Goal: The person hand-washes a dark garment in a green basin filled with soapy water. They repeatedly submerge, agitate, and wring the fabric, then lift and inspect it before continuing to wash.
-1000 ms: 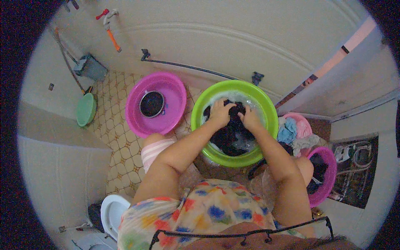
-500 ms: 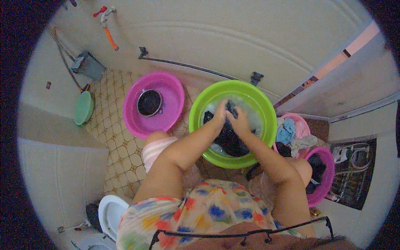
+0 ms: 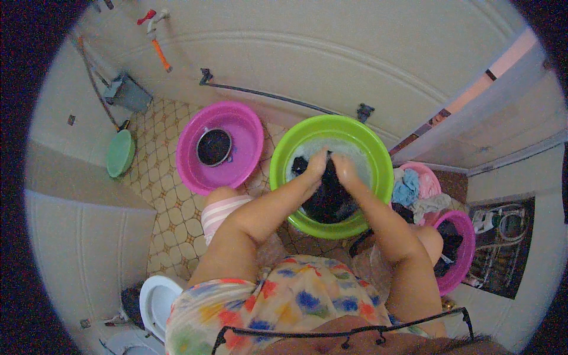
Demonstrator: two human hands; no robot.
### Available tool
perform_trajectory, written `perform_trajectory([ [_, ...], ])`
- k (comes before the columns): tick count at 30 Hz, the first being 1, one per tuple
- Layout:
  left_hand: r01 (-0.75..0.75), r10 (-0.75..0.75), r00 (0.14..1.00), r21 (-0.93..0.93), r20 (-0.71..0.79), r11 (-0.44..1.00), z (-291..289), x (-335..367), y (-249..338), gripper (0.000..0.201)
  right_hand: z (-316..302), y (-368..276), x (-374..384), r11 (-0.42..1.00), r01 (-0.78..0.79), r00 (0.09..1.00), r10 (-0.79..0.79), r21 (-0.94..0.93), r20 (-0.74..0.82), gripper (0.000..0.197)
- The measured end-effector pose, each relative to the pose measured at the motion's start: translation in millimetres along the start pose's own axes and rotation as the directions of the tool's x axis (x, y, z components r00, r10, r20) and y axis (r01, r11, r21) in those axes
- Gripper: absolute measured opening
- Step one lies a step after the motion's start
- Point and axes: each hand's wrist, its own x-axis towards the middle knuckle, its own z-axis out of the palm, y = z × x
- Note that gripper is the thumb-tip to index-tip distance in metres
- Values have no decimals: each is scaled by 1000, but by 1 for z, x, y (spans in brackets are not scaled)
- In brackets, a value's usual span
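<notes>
Dark wet cloth (image 3: 327, 198) lies in the green basin (image 3: 378, 155), part sunk in soapy water. Both hands, left (image 3: 315, 165) and right (image 3: 343, 168), are closed on its upper fold, knuckles together. Soaked, it likely handles heavy, limp and slippery; bunched folds give the surest hold. A pink basin (image 3: 248, 127) stands beside.

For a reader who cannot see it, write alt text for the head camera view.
Seen from above, a person's left hand and right hand grip a dark wet garment in a green basin. A pink basin holding a metal bowl sits left on the tiled floor.
</notes>
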Motion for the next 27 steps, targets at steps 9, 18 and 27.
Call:
perform_trajectory([
  [9,-292,451,844,954,291,-69,-16,-18,12,40,-4,19,-12,945,-308,914,325,106,-241,46],
  [18,-209,194,978,340,79,917,-32,40,-42,43,21,33,2,853,-410,886,456,324,-80,51],
  [27,-8,6,1000,-80,-29,997,-6,-8,15,38,4,-41,-18,857,-109,943,250,503,-222,42],
])
